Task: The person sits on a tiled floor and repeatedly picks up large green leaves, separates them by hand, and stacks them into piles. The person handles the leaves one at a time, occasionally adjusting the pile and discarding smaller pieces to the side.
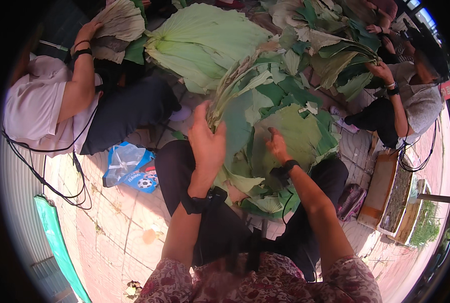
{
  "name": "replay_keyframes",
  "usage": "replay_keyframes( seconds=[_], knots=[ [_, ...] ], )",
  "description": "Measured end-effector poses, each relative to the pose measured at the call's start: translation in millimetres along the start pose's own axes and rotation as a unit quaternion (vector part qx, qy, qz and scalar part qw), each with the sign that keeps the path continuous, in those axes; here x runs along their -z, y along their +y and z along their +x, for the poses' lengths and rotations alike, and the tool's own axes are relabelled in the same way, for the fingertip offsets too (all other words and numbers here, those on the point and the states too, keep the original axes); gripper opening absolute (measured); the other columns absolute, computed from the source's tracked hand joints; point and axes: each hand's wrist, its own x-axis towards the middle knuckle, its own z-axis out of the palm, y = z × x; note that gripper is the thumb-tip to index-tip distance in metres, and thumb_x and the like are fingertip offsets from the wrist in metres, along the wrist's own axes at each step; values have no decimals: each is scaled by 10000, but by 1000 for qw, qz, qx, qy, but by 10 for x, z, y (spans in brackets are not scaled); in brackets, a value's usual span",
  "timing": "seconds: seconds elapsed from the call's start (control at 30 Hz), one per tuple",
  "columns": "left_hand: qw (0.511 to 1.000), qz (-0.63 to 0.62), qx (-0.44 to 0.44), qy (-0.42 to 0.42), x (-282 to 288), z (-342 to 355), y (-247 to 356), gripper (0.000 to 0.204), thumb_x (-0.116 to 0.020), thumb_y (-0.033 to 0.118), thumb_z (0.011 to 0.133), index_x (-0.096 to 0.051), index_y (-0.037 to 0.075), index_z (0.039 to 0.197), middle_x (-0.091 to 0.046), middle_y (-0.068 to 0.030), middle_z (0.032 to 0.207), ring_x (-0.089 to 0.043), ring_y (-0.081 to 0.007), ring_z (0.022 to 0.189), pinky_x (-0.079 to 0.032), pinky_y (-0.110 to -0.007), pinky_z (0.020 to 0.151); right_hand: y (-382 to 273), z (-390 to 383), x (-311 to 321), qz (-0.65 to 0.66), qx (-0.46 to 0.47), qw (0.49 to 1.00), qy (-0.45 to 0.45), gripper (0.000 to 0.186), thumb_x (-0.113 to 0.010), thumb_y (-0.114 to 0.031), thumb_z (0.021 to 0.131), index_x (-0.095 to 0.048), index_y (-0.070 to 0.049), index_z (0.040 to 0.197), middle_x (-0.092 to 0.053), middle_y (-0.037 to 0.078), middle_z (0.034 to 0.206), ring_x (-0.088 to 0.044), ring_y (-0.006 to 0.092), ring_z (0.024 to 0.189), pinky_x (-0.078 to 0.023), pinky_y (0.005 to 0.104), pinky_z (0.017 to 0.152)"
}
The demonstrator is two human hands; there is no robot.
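In the head view, my left hand [207, 146] is closed on a bundle of dry-edged lotus leaves [220, 106] standing up over my lap. My right hand [278, 149] is at a broad olive-green leaf [293, 131] on the right of the pile, fingers bent and close together; what they hold, if anything, I cannot make out. Torn, layered green leaves [273, 91] fill the space between and beyond my hands. A large pale-green leaf [205, 38] lies at the top centre.
Co-workers at left [68, 96] and right [406, 96] hold leaf bundles; another person [381, 15] is behind. A blue bag [129, 166] lies left, a purple bag [351, 202] right, beside planter boxes [386, 192]. A rolled green sheet [58, 242] borders the paving.
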Motion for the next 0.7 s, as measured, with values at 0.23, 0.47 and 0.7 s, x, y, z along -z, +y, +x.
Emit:
replay_keyframes(
  seconds=[0.23,0.47,0.7],
  knots=[
    [999,0,30,-15,19,38,50,510,-647,-56,800,-525,-17,1294,-671,-195,1075,-672,-261,977,-498,-340,877,-441,324,-213,-127,11,985,-115,690,-681,-89,745,-414,-38,1379,-469,178,1372,-523,405,1199,-504,475,957],
    [995,-20,91,-41,37,67,-5,525,-635,-89,794,-529,-21,1303,-659,-130,1120,-615,-158,1049,-472,-299,947,-397,339,-401,-199,-24,970,-141,591,-647,-61,777,-464,-76,1338,-540,220,1267,-568,403,1139,-529,470,898],
    [1000,14,22,-9,65,51,-107,477,-642,-45,789,-539,-21,1254,-691,-187,1026,-697,-297,950,-504,-360,877,-87,0,-240,-260,-92,924,-264,446,-676,-160,793,-575,-99,1223,-688,215,982,-688,403,940,-557,493,796]
  ],
)
